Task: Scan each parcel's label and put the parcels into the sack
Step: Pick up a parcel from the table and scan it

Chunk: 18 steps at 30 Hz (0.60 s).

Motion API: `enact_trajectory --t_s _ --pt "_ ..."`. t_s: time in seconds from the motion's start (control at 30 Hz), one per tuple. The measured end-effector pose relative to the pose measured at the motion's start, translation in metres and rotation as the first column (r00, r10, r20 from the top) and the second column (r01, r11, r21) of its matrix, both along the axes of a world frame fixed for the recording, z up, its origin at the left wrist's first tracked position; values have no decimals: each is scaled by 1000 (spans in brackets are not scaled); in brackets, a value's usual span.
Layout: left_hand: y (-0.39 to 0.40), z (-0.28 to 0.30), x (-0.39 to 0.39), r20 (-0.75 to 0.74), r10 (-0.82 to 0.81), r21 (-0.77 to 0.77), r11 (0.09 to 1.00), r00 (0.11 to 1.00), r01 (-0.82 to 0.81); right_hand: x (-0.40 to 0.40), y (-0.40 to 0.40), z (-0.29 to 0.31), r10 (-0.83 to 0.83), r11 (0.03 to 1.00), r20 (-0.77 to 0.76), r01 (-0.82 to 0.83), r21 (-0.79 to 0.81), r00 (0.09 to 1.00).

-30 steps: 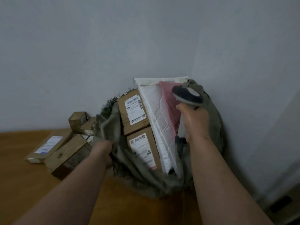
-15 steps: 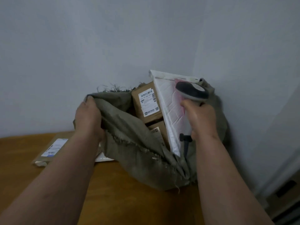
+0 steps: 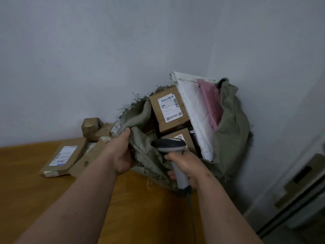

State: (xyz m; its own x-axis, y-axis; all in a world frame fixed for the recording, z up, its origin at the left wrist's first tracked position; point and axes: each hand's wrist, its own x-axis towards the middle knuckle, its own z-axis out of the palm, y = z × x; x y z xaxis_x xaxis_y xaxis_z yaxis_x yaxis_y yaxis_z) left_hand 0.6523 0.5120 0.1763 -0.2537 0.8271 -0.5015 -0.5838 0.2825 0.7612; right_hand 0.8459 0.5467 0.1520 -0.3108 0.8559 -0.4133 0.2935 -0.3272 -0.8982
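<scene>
A grey-green woven sack (image 3: 230,138) leans against the wall on the wooden table (image 3: 35,191). Inside it stand a labelled cardboard box (image 3: 168,108), a second box (image 3: 181,138) below it, a white padded mailer (image 3: 197,117) and a pink packet (image 3: 211,103). My left hand (image 3: 121,154) grips the sack's frayed left rim. My right hand (image 3: 186,166) holds a grey handheld scanner (image 3: 168,145) in front of the sack's mouth, its head over the lower box.
Several loose parcels lie on the table left of the sack: a flat labelled box (image 3: 63,157), a long brown box (image 3: 86,159) and small boxes (image 3: 91,127) by the wall. The wall corner and a low cabinet (image 3: 299,191) stand at the right.
My right hand with the scanner has dropped from the top of the mailer to the sack's mouth. My left hand has lowered with the sack's rim, uncovering the boxes inside and the parcels behind.
</scene>
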Motion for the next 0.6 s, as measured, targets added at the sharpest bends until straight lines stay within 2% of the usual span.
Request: enact_trajectory --t_s 0.17,0.23,0.33,0.4,0.47,0.53,0.6 --pt "-7 -15 1 11 10 -29 1000 1000 -10 19 -23 12 -86 991 21 84 103 996" --pt "-10 -20 1 19 58 -60 997 998 -57 29 -29 26 -119 982 -97 131 137 988" --pt "-13 -19 -5 69 150 -81 986 986 -144 34 -37 43 -64 995 -356 85 43 932" --pt "-16 -14 -10 63 214 -62 976 975 -210 31 -40 43 11 1000 -323 -6 17 946" --pt "-19 -11 -16 -63 271 -11 962 961 -272 24 -39 38 32 999 -264 -32 6 964" --pt "-24 -14 -18 -212 281 39 959 936 -279 15 -36 36 21 1000 -282 -19 7 959" --pt "-33 -20 -17 -277 252 36 967 927 -252 5 -32 37 -1 999 -331 14 36 944"
